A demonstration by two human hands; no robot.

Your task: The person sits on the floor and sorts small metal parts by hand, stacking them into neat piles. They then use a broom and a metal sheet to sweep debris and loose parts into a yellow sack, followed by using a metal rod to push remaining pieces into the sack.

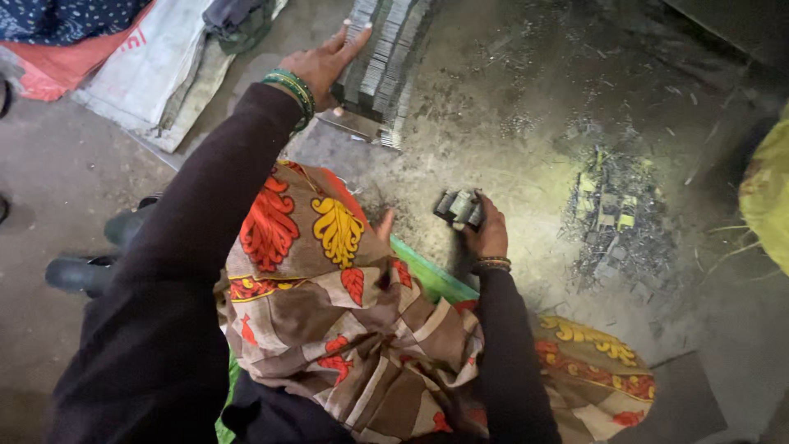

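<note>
My left hand [325, 66], with green bangles on the wrist, rests flat on the near end of a long stack of thin grey metal plates [386, 62] lying on the floor at the top of the view. My right hand [486, 234] grips a small bundle of metal pieces [459, 207] just above the dusty concrete floor. Both arms wear dark sleeves. A patterned red, yellow and brown cloth [329, 288] covers my lap between them.
A heap of small metal pieces and shavings [616, 218] lies on the floor to the right. Folded sacks and cloth [156, 62] lie at the upper left. Dark shoes [82, 271] stand at the left. A yellow-green object [768, 193] is at the right edge.
</note>
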